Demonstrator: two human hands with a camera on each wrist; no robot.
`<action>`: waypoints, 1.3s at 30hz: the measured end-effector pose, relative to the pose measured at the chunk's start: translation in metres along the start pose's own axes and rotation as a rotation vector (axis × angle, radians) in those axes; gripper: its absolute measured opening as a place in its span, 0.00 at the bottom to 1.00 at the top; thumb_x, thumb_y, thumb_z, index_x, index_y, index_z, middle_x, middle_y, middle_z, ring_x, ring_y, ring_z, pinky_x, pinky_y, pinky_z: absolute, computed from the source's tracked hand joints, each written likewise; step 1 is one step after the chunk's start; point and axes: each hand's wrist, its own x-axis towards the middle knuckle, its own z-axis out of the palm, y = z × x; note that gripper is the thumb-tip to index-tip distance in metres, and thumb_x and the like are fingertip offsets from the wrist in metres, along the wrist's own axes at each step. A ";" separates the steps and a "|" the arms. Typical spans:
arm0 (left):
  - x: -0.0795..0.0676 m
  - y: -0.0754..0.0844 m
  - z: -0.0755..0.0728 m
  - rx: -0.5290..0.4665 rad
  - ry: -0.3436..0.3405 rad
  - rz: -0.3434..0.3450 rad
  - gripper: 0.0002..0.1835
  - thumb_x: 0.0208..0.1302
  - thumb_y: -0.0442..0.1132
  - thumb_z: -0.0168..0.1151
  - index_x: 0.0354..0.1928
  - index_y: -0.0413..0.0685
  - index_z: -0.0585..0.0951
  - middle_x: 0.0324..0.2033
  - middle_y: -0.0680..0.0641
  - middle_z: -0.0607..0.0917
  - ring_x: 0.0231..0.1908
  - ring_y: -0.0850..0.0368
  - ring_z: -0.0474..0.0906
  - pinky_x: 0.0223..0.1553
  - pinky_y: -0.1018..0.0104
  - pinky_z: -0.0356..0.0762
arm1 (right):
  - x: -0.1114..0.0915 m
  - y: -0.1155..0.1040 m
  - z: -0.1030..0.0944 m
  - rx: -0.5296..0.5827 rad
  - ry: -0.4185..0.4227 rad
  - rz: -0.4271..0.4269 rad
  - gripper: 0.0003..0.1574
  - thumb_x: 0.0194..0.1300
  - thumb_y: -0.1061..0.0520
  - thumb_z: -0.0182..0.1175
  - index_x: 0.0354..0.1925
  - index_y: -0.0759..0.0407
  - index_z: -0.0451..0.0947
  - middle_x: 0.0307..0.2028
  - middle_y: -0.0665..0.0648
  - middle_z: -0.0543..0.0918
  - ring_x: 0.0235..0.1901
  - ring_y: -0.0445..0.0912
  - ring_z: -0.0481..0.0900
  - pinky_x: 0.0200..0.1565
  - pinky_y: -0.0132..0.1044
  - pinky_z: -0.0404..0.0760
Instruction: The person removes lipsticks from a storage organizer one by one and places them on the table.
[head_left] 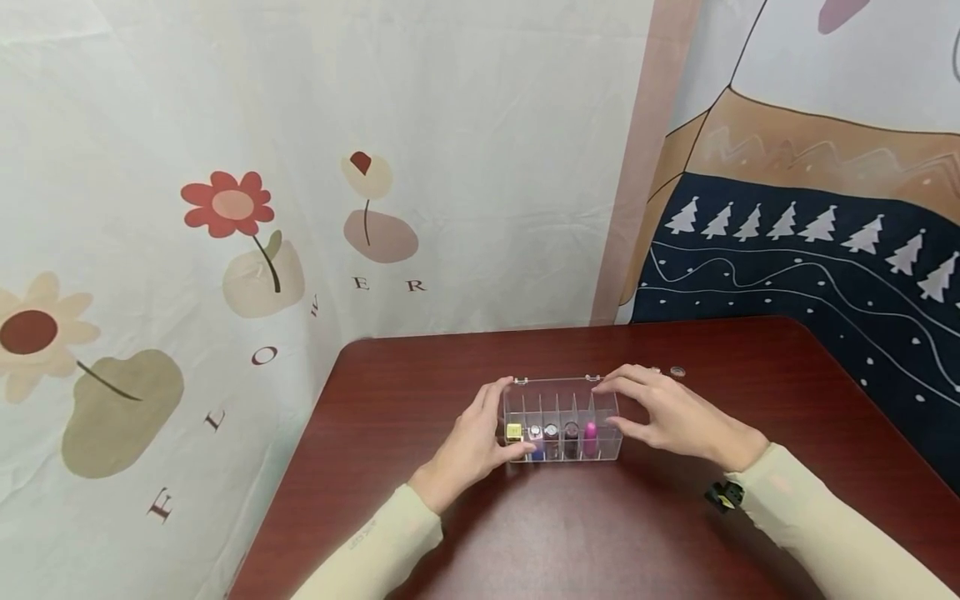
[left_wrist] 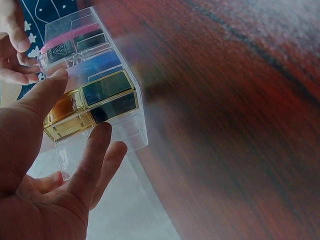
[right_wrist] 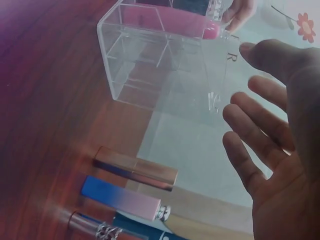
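A clear lipstick organizer point(head_left: 562, 457) with dividers sits on the table, several lipsticks upright in its compartments. Among them are a gold-and-black lipstick point(left_wrist: 107, 87) at the left end and a bright pink tube point(head_left: 590, 439) toward the right. My left hand point(head_left: 474, 433) holds the organizer's left end, thumb across the front and fingers along the side and back. Beside the right end, my right hand point(head_left: 667, 412) has its thumb and fingers spread, with nothing in its grasp. Small metal hinges point(head_left: 521, 381) show along the organizer's back top edge.
On the dark red table point(head_left: 480, 542), more lipsticks stand right of the organizer: a gold one point(right_wrist: 135, 167), a blue-to-pink one point(right_wrist: 120, 197) and a silver-trimmed one point(right_wrist: 100, 230). My right hand partly hides them in the head view. A printed curtain point(head_left: 487, 167) hangs behind the table.
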 end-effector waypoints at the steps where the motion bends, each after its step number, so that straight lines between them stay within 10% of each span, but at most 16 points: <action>1: 0.000 0.000 0.000 -0.001 -0.001 0.001 0.60 0.63 0.51 0.92 0.87 0.42 0.65 0.74 0.35 0.81 0.61 0.39 0.89 0.70 0.40 0.89 | 0.002 -0.001 0.000 -0.004 -0.013 -0.007 0.32 0.65 0.57 0.88 0.65 0.52 0.91 0.60 0.50 0.91 0.60 0.48 0.90 0.62 0.55 0.95; 7: 0.000 0.001 0.000 0.008 0.002 0.004 0.59 0.63 0.51 0.92 0.87 0.41 0.65 0.73 0.35 0.82 0.50 0.47 0.87 0.64 0.42 0.91 | 0.010 -0.004 0.000 -0.034 -0.076 -0.069 0.27 0.65 0.54 0.88 0.61 0.51 0.93 0.57 0.48 0.93 0.59 0.46 0.90 0.64 0.55 0.93; 17: -0.001 -0.001 0.001 0.003 0.013 0.012 0.59 0.62 0.51 0.93 0.87 0.41 0.65 0.73 0.34 0.82 0.58 0.40 0.89 0.67 0.40 0.90 | 0.019 -0.004 0.004 -0.058 -0.135 -0.160 0.23 0.66 0.56 0.87 0.57 0.48 0.94 0.52 0.46 0.96 0.54 0.44 0.92 0.59 0.52 0.89; 39: -0.002 0.002 -0.001 0.011 -0.009 -0.023 0.60 0.65 0.54 0.91 0.89 0.46 0.64 0.76 0.38 0.81 0.46 0.57 0.86 0.56 0.53 0.92 | 0.023 -0.004 0.012 -0.004 -0.253 -0.078 0.21 0.68 0.59 0.86 0.56 0.42 0.97 0.51 0.42 0.97 0.57 0.45 0.93 0.64 0.56 0.81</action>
